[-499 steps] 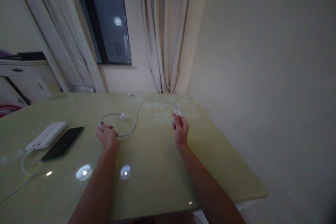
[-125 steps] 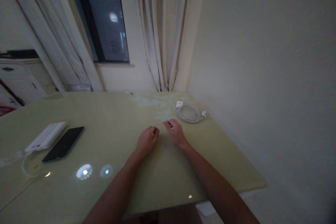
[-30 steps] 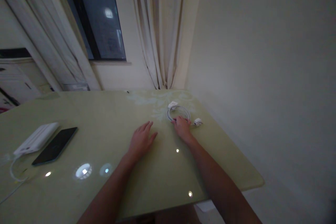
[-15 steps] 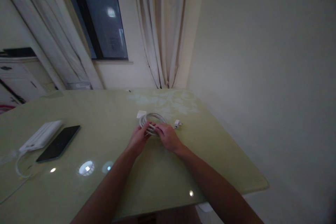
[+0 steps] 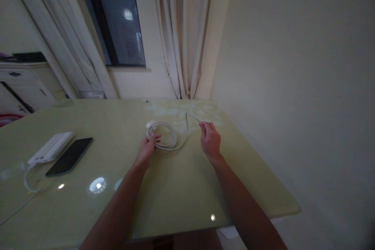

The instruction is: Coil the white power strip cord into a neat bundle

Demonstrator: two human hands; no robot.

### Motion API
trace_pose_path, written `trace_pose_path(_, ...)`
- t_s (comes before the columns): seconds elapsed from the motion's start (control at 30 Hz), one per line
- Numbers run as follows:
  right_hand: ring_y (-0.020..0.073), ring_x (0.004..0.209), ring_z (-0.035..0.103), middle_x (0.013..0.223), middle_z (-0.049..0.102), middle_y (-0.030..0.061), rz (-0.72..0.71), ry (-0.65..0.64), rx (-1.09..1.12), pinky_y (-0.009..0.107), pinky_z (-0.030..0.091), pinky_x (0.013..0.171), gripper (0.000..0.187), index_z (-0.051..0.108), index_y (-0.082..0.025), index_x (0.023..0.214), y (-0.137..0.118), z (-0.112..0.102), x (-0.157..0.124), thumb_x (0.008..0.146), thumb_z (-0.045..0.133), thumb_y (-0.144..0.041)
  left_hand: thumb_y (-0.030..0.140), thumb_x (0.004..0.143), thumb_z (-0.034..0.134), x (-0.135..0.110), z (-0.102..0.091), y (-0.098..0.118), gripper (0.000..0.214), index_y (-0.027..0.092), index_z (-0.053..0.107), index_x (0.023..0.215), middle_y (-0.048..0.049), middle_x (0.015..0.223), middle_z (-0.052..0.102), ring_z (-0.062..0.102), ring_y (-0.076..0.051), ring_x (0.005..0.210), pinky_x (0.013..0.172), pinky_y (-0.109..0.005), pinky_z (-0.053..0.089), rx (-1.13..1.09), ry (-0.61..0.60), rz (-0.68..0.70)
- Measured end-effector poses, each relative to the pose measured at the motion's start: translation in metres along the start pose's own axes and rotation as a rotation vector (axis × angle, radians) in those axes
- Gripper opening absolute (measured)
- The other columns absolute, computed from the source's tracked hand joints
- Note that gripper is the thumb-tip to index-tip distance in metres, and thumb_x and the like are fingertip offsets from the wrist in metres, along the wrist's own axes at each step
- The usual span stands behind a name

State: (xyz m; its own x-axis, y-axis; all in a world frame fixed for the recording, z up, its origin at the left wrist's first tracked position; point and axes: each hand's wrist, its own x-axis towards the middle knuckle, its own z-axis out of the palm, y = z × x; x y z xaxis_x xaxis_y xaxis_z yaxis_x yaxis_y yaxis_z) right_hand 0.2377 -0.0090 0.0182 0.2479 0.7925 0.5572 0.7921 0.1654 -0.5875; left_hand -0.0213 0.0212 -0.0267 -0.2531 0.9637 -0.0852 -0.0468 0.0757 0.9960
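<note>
A pale power cord (image 5: 175,136) hangs in loose loops just above the table in the middle of the head view. My left hand (image 5: 147,147) pinches the left side of the coil, thumb on top. At the coil's upper left is a small white piece (image 5: 150,124), too blurred to name. One length of the cord leaves the loops on the right, rises to a sharp bend and runs into the closed fingers of my right hand (image 5: 211,138). The plug is out of sight, and I cannot tell whether that hand covers it.
A white power bank (image 5: 51,148) with a cable attached lies at the left beside a black phone (image 5: 69,157). All this is on a glossy greenish table (image 5: 175,199). A wall (image 5: 293,97) borders its right side; curtains (image 5: 184,31) hang behind.
My right hand has moved right and slightly away, drawing a length of cord out of the coil. My left hand shifted a little left with the loops. The plug seen earlier no longer shows.
</note>
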Motion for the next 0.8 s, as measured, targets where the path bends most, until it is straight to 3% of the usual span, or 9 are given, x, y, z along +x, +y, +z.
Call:
trace_pose_path(0.07,0.0191,0.097,0.066,0.109,0.07,0.0095,-0.032,-0.008,0.149,0.03,0.051,0.089,0.044,0.071,-0.02,0.11,0.001,0.002,-0.001,0.108,0.034,-0.044,0.064,0.086,0.059,0.004,-0.007,-0.001,0.052,0.014,0.07,0.097,-0.0124,0.089,0.075,0.07,-0.023,0.08,0.071,-0.032,0.053,0.179,0.01,0.112)
trace_pose_path(0.17,0.0195,0.1,0.068,0.108,0.072,0.0099,-0.036,0.002,0.414,0.033,0.054,0.092,0.045,0.069,-0.019,0.107,0.0,0.006,-0.001,0.106,0.036,-0.05,0.056,0.089,0.054,0.009,-0.015,-0.001,0.045,0.015,0.071,0.094,-0.0109,0.085,0.074,0.068,-0.026,0.079,0.071,-0.033,0.051,0.47,0.053,0.297)
trace_pose_path(0.3,0.0205,0.111,0.069,0.139,0.061,0.0165,-0.019,0.015,0.687,0.034,0.056,0.095,0.039,0.065,-0.017,0.12,-0.001,0.016,0.0,0.099,0.053,-0.048,0.049,0.092,0.048,0.011,-0.02,-0.002,0.043,0.014,0.07,0.103,-0.0152,0.096,0.075,0.07,-0.029,0.087,0.081,-0.038,0.053,0.673,0.083,0.39)
trace_pose_path(0.4,0.0219,0.119,0.069,0.155,0.046,0.0197,-0.05,0.011,0.79,0.037,0.056,0.1,0.058,0.045,-0.019,0.148,-0.001,0.025,-0.003,0.095,0.059,-0.038,0.045,0.091,0.049,0.011,-0.021,-0.003,0.048,0.012,0.066,0.122,-0.0201,0.117,0.072,0.067,-0.033,0.11,0.098,-0.044,0.05,0.726,0.119,0.47)
trace_pose_path(0.5,0.0225,0.122,0.068,0.156,0.045,0.0192,-0.09,0.003,0.743,0.04,0.055,0.105,0.069,0.034,-0.021,0.157,-0.003,0.029,-0.006,0.092,0.059,-0.028,0.04,0.09,0.049,0.011,-0.018,-0.004,0.053,0.009,0.061,0.132,-0.0242,0.132,0.066,0.059,-0.037,0.127,0.111,-0.05,0.042,0.805,0.186,0.523)
trace_pose_path(0.6,0.0222,0.125,0.067,0.151,0.053,0.0177,-0.139,-0.031,0.702,0.042,0.053,0.109,0.077,0.026,-0.021,0.161,-0.006,0.03,-0.01,0.091,0.057,-0.02,0.04,0.094,0.044,0.006,-0.012,-0.002,0.05,0.011,0.065,0.128,-0.0217,0.133,0.066,0.058,-0.034,0.129,0.115,-0.05,0.039,0.762,0.125,0.591)
trace_pose_path(0.8,0.0185,0.131,0.062,0.153,0.053,0.0107,-0.383,-0.231,0.677,0.04,0.052,0.111,0.073,0.02,-0.029,0.164,-0.018,0.033,-0.024,0.098,0.045,-0.012,0.05,0.1,0.04,-0.021,0.005,0.015,0.049,0.017,0.07,0.122,-0.0127,0.13,0.07,0.061,-0.026,0.126,0.114,-0.042,0.043,0.399,-0.053,0.673)
